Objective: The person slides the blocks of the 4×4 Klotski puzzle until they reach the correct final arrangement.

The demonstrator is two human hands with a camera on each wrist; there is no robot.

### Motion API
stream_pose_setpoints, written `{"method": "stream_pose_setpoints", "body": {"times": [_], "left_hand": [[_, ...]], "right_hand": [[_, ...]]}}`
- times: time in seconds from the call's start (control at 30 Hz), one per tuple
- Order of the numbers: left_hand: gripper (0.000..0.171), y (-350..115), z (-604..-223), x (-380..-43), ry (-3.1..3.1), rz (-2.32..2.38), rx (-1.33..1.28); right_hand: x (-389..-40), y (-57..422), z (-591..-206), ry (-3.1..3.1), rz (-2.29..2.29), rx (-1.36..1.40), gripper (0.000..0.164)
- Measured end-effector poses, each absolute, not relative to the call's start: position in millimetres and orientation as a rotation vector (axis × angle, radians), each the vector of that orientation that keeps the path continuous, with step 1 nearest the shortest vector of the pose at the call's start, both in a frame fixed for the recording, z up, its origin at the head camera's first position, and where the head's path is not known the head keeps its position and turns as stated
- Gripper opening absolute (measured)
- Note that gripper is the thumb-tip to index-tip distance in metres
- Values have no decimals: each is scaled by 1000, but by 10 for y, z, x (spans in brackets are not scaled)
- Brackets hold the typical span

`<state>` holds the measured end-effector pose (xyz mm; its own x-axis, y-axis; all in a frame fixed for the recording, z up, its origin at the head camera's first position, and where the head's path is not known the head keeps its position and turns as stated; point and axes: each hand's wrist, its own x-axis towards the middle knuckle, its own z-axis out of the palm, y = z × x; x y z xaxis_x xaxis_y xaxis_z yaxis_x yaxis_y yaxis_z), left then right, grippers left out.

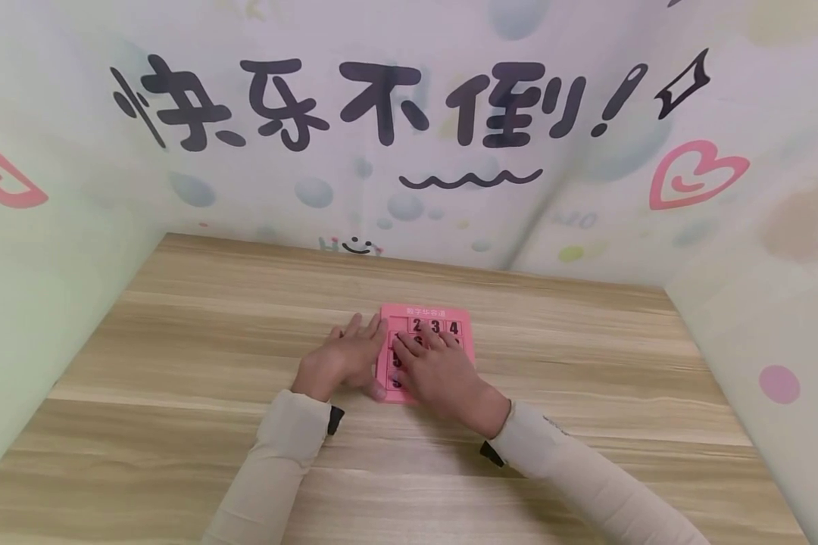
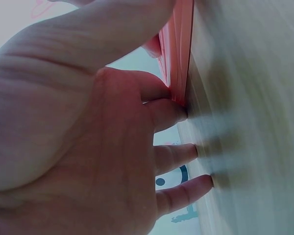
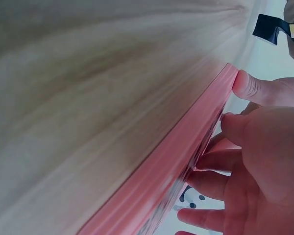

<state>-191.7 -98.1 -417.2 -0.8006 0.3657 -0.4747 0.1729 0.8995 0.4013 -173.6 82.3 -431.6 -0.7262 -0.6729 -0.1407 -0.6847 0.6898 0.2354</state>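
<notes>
A pink sliding number puzzle (image 1: 426, 311) lies flat on the wooden table. Its top row shows a gap at the left corner, then tiles 2, 3 and 4; the right hand covers many lower tiles. Along the puzzle's left side rests my left hand (image 1: 344, 357), fingers extended and touching the frame, thumb near the lower left corner. Over the tiles is my right hand (image 1: 443, 378), its fingertips touching the left and middle part of the board. In the right wrist view the pink frame (image 3: 157, 181) runs beneath the right fingers.
The wood-grain table (image 1: 198, 325) reaches a printed backdrop (image 1: 409, 212) at the back and sides. Black straps (image 1: 336, 418) show at the cuffs of both light sleeves (image 1: 266, 469).
</notes>
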Motion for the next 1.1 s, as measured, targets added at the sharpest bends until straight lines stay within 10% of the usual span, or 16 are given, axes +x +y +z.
{"method": "stream_pose_setpoints", "body": {"times": [1.1], "left_hand": [[115,-987,-4174,-1918,2507,460,407]], "right_hand": [[-1870,805,-4338,2836,392,-1073,63]]}}
